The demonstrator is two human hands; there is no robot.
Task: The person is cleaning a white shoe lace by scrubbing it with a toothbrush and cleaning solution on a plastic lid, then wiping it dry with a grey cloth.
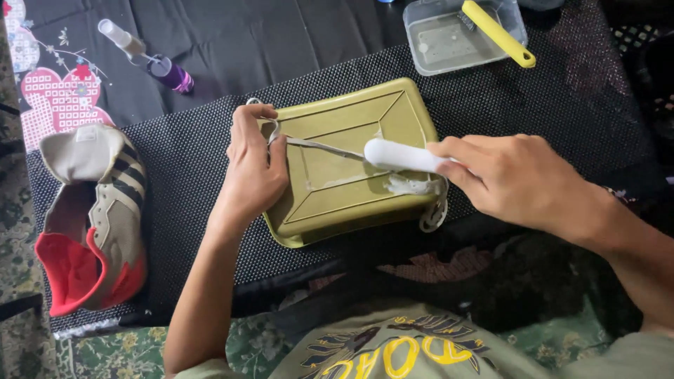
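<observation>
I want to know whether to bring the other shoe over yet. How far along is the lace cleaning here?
Done: the shoe lies unlaced at the side.
In hand: the left hand pins a shoelace on the upturned olive tub while the right hand scrubs it with a white brush; foam sits near the brush.
Left: probably the lace end hanging over the tub's right edge and a rinse.

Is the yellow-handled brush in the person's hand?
No, the yellow-handled brush rests in the clear tub; the right hand holds a white brush.
</observation>
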